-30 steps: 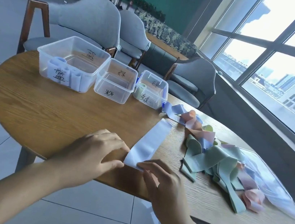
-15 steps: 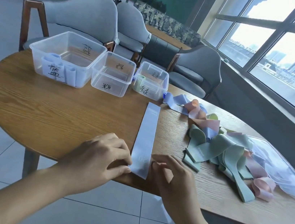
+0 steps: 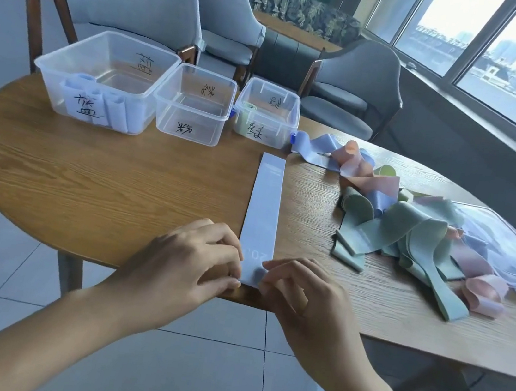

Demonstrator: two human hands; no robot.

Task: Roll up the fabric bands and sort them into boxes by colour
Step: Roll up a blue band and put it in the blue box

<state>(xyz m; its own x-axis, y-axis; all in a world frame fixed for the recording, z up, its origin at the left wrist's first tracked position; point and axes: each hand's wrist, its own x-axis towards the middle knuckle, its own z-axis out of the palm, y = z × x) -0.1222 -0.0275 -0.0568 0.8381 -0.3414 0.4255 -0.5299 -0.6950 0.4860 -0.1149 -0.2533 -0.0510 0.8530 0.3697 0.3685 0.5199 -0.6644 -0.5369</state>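
Observation:
A pale blue band (image 3: 264,209) lies flat and straight on the wooden table (image 3: 103,180), running away from me. My left hand (image 3: 187,265) and my right hand (image 3: 302,297) pinch its near end at the table's front edge. Three clear boxes stand at the back: a large box (image 3: 107,78) with blue rolls, a middle box (image 3: 193,103) with nothing visible inside, and a small box (image 3: 266,112) with a green roll. A heap of green, pink and blue bands (image 3: 411,230) lies to the right.
A clear plastic bag (image 3: 502,243) lies at the heap's right side. Grey chairs (image 3: 144,3) stand behind the table. A window wall runs along the right. Tiled floor shows below the table's near edge.
The blue band has swung from a slant to lie straight away from me. Both hands have closed in on its near end.

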